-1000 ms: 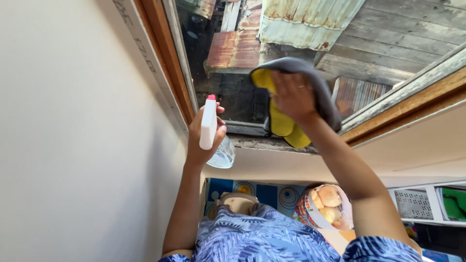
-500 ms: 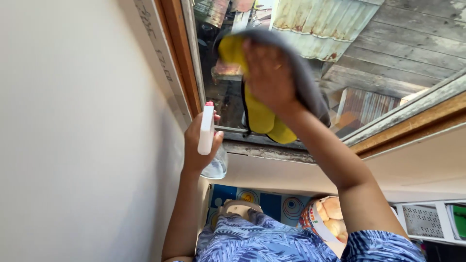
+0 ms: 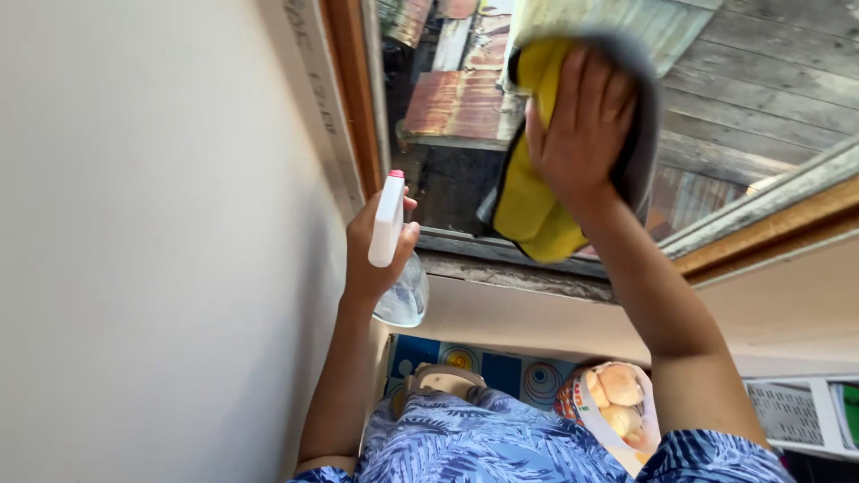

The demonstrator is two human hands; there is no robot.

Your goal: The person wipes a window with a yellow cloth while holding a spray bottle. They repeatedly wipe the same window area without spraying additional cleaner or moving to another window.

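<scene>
My right hand (image 3: 582, 125) presses a yellow and grey cloth (image 3: 530, 207) flat against the window glass (image 3: 716, 98), fingers spread over it near the top of the pane. My left hand (image 3: 376, 255) grips a clear spray bottle (image 3: 403, 295) with a white trigger head and a red tip (image 3: 387, 219), held upright by the left side of the wooden window frame (image 3: 353, 107). The cloth's yellow part hangs down toward the sill (image 3: 519, 273).
A pale wall (image 3: 161, 250) fills the left side. Below are a blue patterned floor mat (image 3: 488, 367), a bag with round buns (image 3: 613, 402) and a white perforated shelf (image 3: 796, 411). Rusty metal roofs and grey planks show through the glass.
My right hand has swept the cloth over the glass, first up and left, then to the right near the top. The left hand with the bottle has hardly moved.
</scene>
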